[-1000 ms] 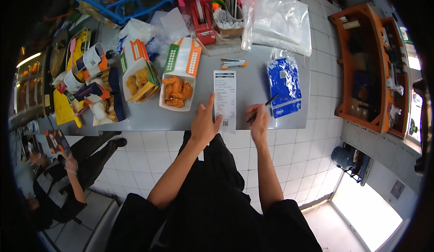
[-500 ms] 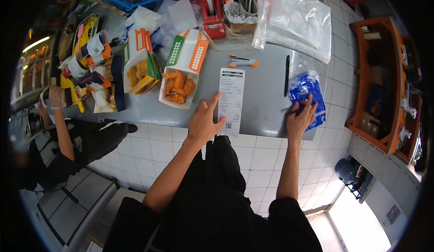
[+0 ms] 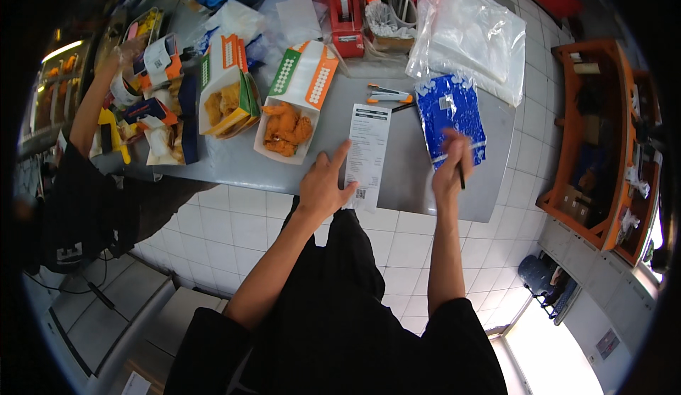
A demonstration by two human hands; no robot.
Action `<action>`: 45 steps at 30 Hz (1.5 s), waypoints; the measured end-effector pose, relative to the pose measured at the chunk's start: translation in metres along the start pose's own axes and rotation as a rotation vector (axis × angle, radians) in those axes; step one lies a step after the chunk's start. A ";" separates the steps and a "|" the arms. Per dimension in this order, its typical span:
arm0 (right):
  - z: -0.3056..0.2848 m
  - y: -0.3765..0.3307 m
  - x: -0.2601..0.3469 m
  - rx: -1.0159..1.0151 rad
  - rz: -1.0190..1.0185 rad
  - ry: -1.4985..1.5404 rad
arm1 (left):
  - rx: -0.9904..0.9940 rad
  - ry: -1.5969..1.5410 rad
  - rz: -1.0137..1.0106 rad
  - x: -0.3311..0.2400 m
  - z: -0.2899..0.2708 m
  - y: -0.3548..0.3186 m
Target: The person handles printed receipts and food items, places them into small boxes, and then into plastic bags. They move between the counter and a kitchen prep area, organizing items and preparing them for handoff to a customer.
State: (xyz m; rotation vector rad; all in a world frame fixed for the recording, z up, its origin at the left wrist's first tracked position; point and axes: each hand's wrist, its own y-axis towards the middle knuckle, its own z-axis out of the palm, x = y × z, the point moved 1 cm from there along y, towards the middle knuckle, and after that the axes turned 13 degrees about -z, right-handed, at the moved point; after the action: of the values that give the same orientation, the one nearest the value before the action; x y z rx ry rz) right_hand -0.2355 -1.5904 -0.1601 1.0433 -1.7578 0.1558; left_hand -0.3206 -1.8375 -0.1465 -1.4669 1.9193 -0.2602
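A long printed receipt (image 3: 369,147) lies on the steel table in front of me. My left hand (image 3: 323,186) rests at its left edge, fingers spread, the index finger and thumb on the paper. My right hand (image 3: 448,171) is closed around a dark pen (image 3: 462,176), its tip pointing down. Just beyond that hand lies a flat blue plastic packet (image 3: 448,111), partly covered by blurred fingers. Another dark pen or thin stick (image 3: 404,106) pokes out from the packet's left side. An orange-and-grey stapler (image 3: 387,95) sits above the receipt.
Open boxes of fried chicken (image 3: 287,129) and wrapped food stand to the left on the steel table (image 3: 411,189). Along the back are a red tape dispenser (image 3: 346,23), a utensil holder (image 3: 390,23) and clear plastic bags (image 3: 479,37). A co-worker's arm (image 3: 96,101) reaches in at far left.
The blue packet has shifted left, close to the stapler, and the loose dark stick moved left with it. My right hand has lifted and moved slightly left. The co-worker's arm reaches farther over the table.
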 end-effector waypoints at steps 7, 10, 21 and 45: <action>0.041 -0.073 0.028 0.387 0.180 0.429 | -0.003 0.035 0.013 0.001 0.002 0.002; 0.042 -0.067 0.019 0.336 0.166 0.377 | -0.006 0.024 0.022 0.002 0.004 0.002; 0.057 -0.052 0.021 0.390 0.079 0.097 | -0.045 0.022 0.035 0.000 0.005 0.000; 0.059 -0.051 0.023 0.352 0.050 0.127 | 0.041 0.102 -0.058 -0.011 -0.003 0.004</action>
State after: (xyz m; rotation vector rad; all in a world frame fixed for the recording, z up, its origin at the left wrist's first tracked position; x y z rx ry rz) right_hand -0.2431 -1.6670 -0.1857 1.2102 -1.6764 0.5670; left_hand -0.3243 -1.8273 -0.1419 -1.5101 1.9416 -0.4058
